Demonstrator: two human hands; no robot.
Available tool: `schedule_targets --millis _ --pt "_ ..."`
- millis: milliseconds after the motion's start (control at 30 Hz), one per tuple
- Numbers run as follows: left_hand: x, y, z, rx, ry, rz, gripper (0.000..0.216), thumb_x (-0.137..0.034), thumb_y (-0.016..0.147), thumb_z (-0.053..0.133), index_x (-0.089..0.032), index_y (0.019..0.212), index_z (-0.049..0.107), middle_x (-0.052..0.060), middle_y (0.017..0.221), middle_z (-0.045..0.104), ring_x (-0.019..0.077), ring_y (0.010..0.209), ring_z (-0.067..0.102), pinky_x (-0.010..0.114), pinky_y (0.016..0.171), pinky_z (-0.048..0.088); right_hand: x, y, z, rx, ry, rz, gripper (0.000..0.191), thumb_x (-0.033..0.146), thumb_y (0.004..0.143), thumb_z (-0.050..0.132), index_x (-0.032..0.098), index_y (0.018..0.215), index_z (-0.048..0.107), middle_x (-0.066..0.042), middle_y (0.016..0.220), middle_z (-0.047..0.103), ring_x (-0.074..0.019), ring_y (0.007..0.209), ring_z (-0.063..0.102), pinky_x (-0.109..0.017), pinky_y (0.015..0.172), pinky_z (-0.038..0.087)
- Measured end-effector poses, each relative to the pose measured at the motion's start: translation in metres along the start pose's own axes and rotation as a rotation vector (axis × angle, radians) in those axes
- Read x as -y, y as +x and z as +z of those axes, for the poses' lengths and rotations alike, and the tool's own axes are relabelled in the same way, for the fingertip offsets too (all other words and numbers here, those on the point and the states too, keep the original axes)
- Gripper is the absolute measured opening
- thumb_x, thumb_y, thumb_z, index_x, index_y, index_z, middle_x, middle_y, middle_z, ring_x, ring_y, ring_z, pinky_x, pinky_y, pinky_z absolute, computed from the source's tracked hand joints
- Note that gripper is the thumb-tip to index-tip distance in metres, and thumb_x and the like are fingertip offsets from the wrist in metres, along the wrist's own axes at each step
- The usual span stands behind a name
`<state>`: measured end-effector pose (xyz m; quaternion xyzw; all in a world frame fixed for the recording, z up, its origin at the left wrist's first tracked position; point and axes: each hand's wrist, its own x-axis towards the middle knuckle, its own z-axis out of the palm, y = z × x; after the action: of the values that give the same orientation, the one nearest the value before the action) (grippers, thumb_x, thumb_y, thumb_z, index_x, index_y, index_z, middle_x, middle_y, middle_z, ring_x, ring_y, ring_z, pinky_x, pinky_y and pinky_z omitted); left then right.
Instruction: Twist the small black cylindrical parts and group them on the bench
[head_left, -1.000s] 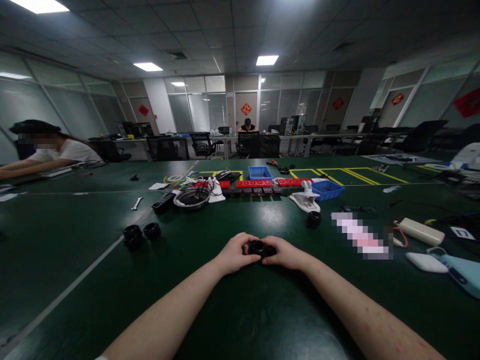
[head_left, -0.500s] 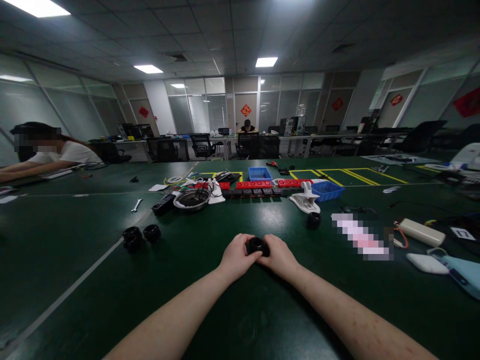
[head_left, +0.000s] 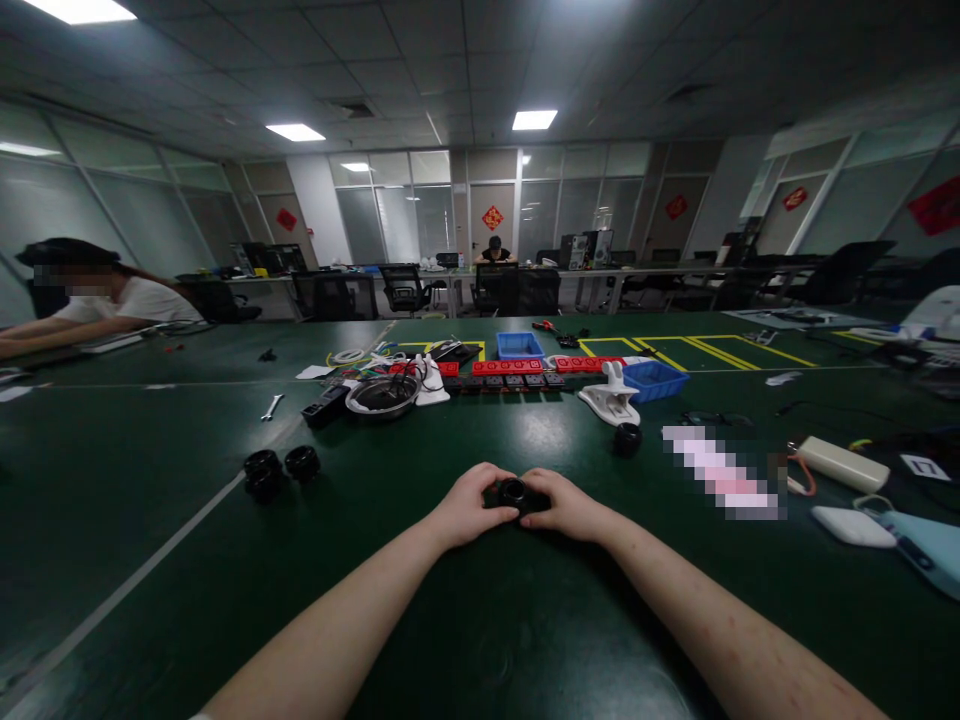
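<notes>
A small black round part with a hole in its top is between my hands at the middle of the green table. My left hand closes round its left side, thumb across the near edge. From the other side my right hand grips it, fingers bent over its far right. Its underside is hidden. Similar black parts stand in a small group to the left, one beside them. Another black round part lies to the right, in front of a white clamp-like stand.
Beyond my hands lie red power strips, a round metal dish, and blue trays. A wrench is at left. A beige bar-shaped object and a light blue item sit right. A person works at far left.
Both hands still hold the black part. The fingers of my right hand have shifted slightly to the right, and more of the part's top shows.
</notes>
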<state>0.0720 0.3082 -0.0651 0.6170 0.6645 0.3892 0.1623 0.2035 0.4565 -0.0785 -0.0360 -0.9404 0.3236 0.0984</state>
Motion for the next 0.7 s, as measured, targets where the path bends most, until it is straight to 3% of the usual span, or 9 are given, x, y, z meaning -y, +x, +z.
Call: schedule_targets --millis 267,500,700 --pt "0.002 -0.001 0.002 0.005 0.038 -0.016 0.044 -0.028 0.068 0.064 -0.021 0.111 0.052 0.001 0.082 0.048 0.0136 0.069 0.047 0.024 0.063 0.04 0.003 0.001 0.0 -0.002 0.016 0.022 0.034 0.028 0.06 0.07 0.018 0.091 0.061 -0.003 0.09 0.055 -0.0195 0.085 0.051 -0.029 0.074 0.039" --pt "0.003 -0.001 0.006 -0.032 0.058 0.012 0.039 -0.025 0.068 0.064 -0.02 0.105 0.054 -0.001 0.078 0.046 0.0127 0.067 0.045 0.023 0.061 0.037 0.005 0.002 0.001 -0.045 0.008 0.043 0.032 0.027 0.057 0.071 0.017 0.086 0.06 -0.002 0.084 0.055 -0.0181 0.079 0.051 -0.028 0.068 0.038" --pt "-0.004 -0.003 0.014 -0.095 0.078 -0.081 0.037 -0.024 0.068 0.064 -0.02 0.104 0.054 -0.001 0.078 0.046 0.0134 0.067 0.045 0.024 0.062 0.038 0.004 0.001 0.01 -0.129 0.049 0.21 0.031 0.027 0.053 0.072 0.016 0.078 0.056 0.002 0.072 0.053 -0.014 0.067 0.048 -0.023 0.056 0.034"
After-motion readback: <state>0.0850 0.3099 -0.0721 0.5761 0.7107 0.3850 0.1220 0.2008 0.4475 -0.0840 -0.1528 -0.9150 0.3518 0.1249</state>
